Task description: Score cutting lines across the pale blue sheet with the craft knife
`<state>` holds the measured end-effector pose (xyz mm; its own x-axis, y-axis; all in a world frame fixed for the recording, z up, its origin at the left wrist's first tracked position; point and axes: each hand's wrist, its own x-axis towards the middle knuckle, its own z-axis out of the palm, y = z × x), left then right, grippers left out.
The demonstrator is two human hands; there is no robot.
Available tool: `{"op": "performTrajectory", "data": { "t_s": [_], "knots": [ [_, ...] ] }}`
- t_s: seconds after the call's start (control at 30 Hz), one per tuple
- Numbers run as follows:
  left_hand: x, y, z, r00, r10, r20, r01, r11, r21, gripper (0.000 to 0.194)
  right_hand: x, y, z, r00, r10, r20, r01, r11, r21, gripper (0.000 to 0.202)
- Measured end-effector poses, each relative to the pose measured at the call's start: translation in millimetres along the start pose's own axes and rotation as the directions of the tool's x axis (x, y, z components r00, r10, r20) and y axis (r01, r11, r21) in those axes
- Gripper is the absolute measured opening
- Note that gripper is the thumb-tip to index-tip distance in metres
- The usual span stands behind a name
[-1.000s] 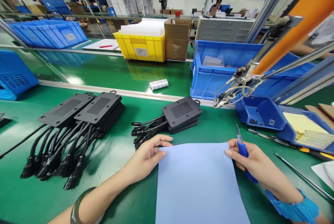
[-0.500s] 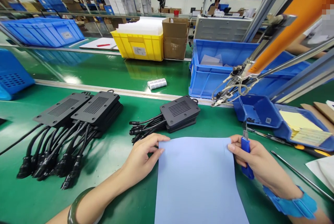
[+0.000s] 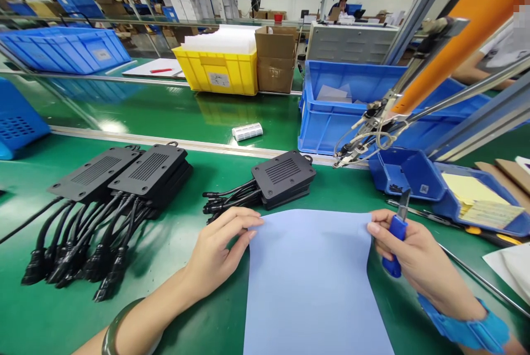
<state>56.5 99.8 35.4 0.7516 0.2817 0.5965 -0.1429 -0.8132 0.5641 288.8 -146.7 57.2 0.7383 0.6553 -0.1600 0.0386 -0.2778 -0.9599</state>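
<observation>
A light blue sheet (image 3: 310,277) lies flat on the green bench in front of me. My left hand (image 3: 219,250) rests on the bench with its fingertips pinching the sheet's top left corner. My right hand (image 3: 409,258) grips a blue-handled knife (image 3: 395,239), blade pointing up, while its thumb presses the sheet's top right corner. A black finned box (image 3: 284,175) with a bundle of black cables sits just beyond the sheet.
Two more black boxes (image 3: 136,170) with cable bundles lie at the left. Blue bins (image 3: 331,123) and a small blue tray (image 3: 403,175) stand at the right under a hanging tool (image 3: 364,137). A yellow crate (image 3: 217,70) and a label roll (image 3: 247,131) sit across the belt.
The sheet has slid a little away from me under both hands. My right hand has turned the knife so its blade tilts more to the right.
</observation>
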Motion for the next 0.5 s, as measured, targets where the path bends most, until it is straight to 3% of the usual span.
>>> {"op": "performTrajectory", "data": {
  "t_s": [0.5],
  "knots": [
    [5.6, 2.9, -3.9, 0.998, 0.053, -0.014, -0.054, 0.999, -0.009, 0.029, -1.5, -1.3, 1.6, 1.000, -0.016, -0.015, 0.015, 0.998, -0.063, 0.048]
  ]
}}
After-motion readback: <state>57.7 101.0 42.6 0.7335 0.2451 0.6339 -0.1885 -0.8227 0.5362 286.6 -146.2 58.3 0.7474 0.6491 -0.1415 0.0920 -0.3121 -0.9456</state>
